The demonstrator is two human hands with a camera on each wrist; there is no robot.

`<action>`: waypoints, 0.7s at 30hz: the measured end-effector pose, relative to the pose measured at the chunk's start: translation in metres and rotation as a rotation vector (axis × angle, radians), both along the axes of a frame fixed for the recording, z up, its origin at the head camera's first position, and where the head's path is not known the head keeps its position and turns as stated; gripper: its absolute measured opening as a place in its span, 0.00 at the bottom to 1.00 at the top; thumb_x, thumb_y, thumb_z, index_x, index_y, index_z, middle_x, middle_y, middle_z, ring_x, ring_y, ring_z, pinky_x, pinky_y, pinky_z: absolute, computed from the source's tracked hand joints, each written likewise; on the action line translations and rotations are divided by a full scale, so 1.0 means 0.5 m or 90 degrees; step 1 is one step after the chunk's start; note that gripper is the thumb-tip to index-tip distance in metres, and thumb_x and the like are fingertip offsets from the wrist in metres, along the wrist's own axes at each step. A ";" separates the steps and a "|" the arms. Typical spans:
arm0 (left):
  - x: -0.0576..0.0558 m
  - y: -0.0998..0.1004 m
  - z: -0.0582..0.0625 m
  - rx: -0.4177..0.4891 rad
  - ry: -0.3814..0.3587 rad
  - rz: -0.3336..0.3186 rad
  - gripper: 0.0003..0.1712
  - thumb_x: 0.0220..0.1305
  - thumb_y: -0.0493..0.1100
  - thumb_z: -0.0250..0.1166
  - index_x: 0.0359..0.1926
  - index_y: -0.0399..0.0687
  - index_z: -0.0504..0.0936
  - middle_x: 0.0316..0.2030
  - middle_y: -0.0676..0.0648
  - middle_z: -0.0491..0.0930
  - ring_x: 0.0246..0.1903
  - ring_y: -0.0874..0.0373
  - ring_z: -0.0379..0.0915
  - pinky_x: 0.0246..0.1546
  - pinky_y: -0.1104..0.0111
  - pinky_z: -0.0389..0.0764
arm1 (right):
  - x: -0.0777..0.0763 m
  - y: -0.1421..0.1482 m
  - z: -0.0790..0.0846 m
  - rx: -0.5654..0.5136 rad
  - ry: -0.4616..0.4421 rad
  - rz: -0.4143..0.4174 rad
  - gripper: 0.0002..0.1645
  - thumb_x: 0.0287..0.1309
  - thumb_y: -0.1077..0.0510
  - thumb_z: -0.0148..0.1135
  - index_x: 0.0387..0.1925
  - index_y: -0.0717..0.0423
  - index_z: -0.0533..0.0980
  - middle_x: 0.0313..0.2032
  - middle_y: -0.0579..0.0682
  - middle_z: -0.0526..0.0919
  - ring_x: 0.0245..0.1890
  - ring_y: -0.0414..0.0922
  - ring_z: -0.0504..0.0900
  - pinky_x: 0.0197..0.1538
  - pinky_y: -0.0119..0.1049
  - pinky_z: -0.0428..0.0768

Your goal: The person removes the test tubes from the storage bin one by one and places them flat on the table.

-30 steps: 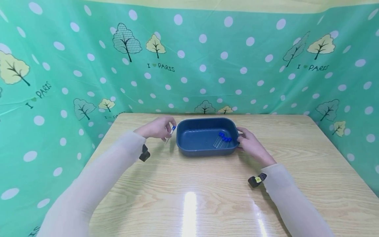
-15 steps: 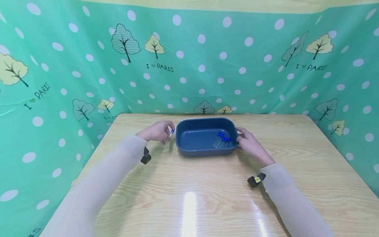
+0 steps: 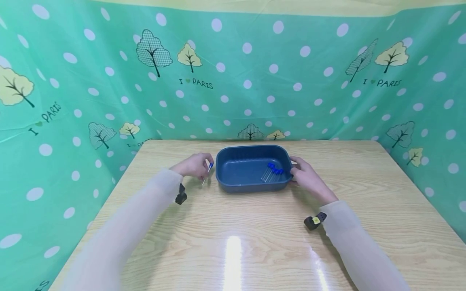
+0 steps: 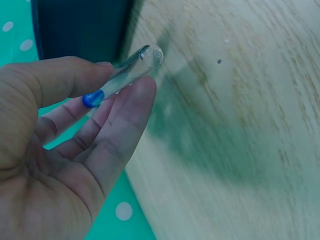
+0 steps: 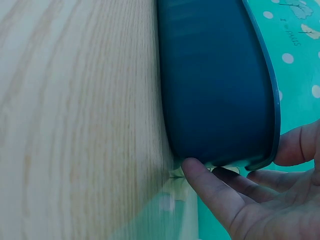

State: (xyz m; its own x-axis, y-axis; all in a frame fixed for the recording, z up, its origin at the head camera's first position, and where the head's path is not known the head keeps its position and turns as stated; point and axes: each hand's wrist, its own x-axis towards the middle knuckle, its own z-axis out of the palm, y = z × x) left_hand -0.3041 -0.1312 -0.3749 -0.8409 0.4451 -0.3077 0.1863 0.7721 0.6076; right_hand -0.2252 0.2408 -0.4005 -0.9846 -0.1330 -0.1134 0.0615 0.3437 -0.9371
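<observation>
My left hand (image 3: 193, 165) pinches a clear test tube (image 4: 131, 72) with a blue cap (image 4: 93, 98) between thumb and fingertips. In the left wrist view its rounded glass end points away from the palm. This hand is just left of a dark blue plastic bin (image 3: 240, 188). Inside the bin, toward its right end, lie several test tubes (image 3: 268, 175) with blue caps. My right hand (image 3: 310, 178) grips the bin's right end, its thumb (image 5: 296, 145) at the rim and the other fingers against the outer wall.
The bin stands on a light wood-grain table (image 3: 204, 234), toward its back edge. A green dotted curtain (image 3: 255, 81) hangs behind the table and along both sides. Bright light reflections lie on the front part of the tabletop.
My left hand has come slightly down and nearer to me, with the test tube still pinched. The right hand and the bin hold their place.
</observation>
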 end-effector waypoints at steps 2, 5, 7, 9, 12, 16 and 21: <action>-0.001 0.000 -0.005 0.000 -0.002 0.002 0.26 0.52 0.25 0.61 0.54 0.34 0.69 0.30 0.41 0.77 0.26 0.50 0.80 0.31 0.63 0.82 | 0.000 0.000 0.000 0.000 0.000 -0.001 0.36 0.65 0.65 0.35 0.73 0.62 0.44 0.65 0.72 0.59 0.61 0.63 0.68 0.56 0.53 0.73; -0.003 0.000 -0.012 0.002 -0.008 0.009 0.26 0.51 0.25 0.61 0.53 0.35 0.69 0.30 0.40 0.78 0.25 0.51 0.81 0.31 0.63 0.82 | -0.001 0.000 -0.001 0.002 0.002 -0.003 0.36 0.65 0.65 0.35 0.73 0.62 0.44 0.65 0.72 0.59 0.61 0.63 0.68 0.56 0.53 0.73; -0.004 0.000 -0.016 0.003 -0.011 0.012 0.26 0.50 0.25 0.61 0.53 0.35 0.69 0.30 0.40 0.78 0.25 0.51 0.81 0.30 0.64 0.82 | -0.002 0.000 -0.003 0.004 0.003 -0.006 0.35 0.65 0.65 0.35 0.73 0.62 0.45 0.65 0.72 0.60 0.61 0.63 0.68 0.55 0.53 0.74; -0.005 -0.001 -0.020 0.000 -0.014 0.012 0.26 0.50 0.25 0.61 0.53 0.35 0.69 0.30 0.40 0.78 0.25 0.51 0.81 0.30 0.64 0.82 | -0.003 0.000 -0.003 0.006 0.004 -0.009 0.35 0.65 0.65 0.35 0.73 0.62 0.45 0.64 0.71 0.60 0.60 0.63 0.69 0.55 0.53 0.74; -0.008 -0.002 -0.025 -0.007 -0.016 0.012 0.26 0.50 0.26 0.61 0.53 0.35 0.69 0.30 0.40 0.79 0.25 0.51 0.81 0.30 0.63 0.82 | -0.003 0.000 -0.004 0.006 0.005 -0.010 0.35 0.64 0.65 0.34 0.73 0.62 0.45 0.64 0.71 0.60 0.60 0.63 0.69 0.55 0.53 0.74; -0.010 -0.003 -0.028 -0.011 -0.023 0.009 0.26 0.51 0.27 0.62 0.53 0.34 0.69 0.29 0.40 0.80 0.25 0.50 0.81 0.31 0.62 0.82 | -0.002 -0.001 -0.004 0.002 0.006 -0.009 0.35 0.64 0.65 0.34 0.73 0.63 0.45 0.64 0.72 0.60 0.60 0.63 0.69 0.55 0.53 0.74; -0.009 -0.003 -0.030 -0.015 -0.022 0.006 0.26 0.52 0.28 0.63 0.53 0.33 0.69 0.29 0.40 0.80 0.25 0.50 0.82 0.30 0.63 0.82 | -0.003 0.000 -0.004 -0.002 0.004 -0.010 0.35 0.64 0.65 0.34 0.73 0.62 0.45 0.64 0.71 0.60 0.61 0.63 0.68 0.55 0.53 0.74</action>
